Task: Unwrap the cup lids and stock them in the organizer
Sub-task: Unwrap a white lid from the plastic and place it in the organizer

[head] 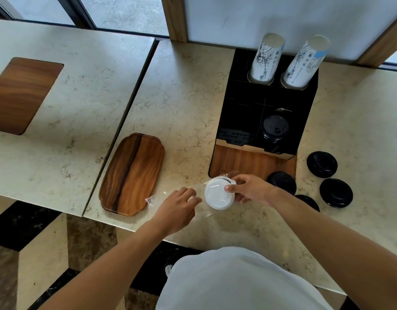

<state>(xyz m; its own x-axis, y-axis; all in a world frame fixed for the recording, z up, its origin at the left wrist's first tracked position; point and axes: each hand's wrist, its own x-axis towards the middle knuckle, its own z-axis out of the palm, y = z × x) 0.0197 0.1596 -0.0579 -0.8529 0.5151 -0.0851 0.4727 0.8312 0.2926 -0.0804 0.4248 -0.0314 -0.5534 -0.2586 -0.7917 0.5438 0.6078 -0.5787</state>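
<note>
A stack of white cup lids sits in a clear plastic wrapper over the marble counter, just in front of the black organizer. My right hand grips the stack from its right side. My left hand pinches the loose wrapper to the left of the stack. The wrapper's tail trails left toward the wooden tray. One organizer compartment holds a stack of black lids. Several loose black lids lie on the counter to the right of my right hand.
A wooden tray lies left of my hands. Two tall sleeves of paper cups stand in the organizer's back holes. A seam splits the counter, with a wood inset at far left. The counter's front edge runs under my forearms.
</note>
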